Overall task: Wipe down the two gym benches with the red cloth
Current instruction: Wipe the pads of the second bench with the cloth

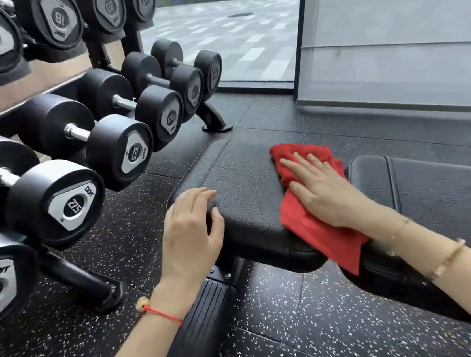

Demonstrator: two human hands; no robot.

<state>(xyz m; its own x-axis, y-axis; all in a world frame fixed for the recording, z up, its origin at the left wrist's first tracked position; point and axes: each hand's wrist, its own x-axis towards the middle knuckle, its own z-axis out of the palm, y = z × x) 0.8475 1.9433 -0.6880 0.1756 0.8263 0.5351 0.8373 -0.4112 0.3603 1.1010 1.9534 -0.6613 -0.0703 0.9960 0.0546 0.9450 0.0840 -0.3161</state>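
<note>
A black padded gym bench fills the middle of the head view, with its seat pad [238, 184] on the left and its longer back pad [437, 189] on the right. The red cloth [301, 217] lies over the right end of the seat pad and hangs into the gap between the pads. My right hand [321, 188] presses flat on the cloth with straight fingers. My left hand [190, 231] grips the near left corner of the seat pad, fingers curled over its edge. Only one bench is in view.
A dumbbell rack [77, 156] with several black dumbbells stands close on the left, its foot [215, 121] near the bench's far end. The bench's base foot [199, 325] is below my left hand. A window [240, 35] and a grey panel [394, 34] are behind. The floor is speckled rubber.
</note>
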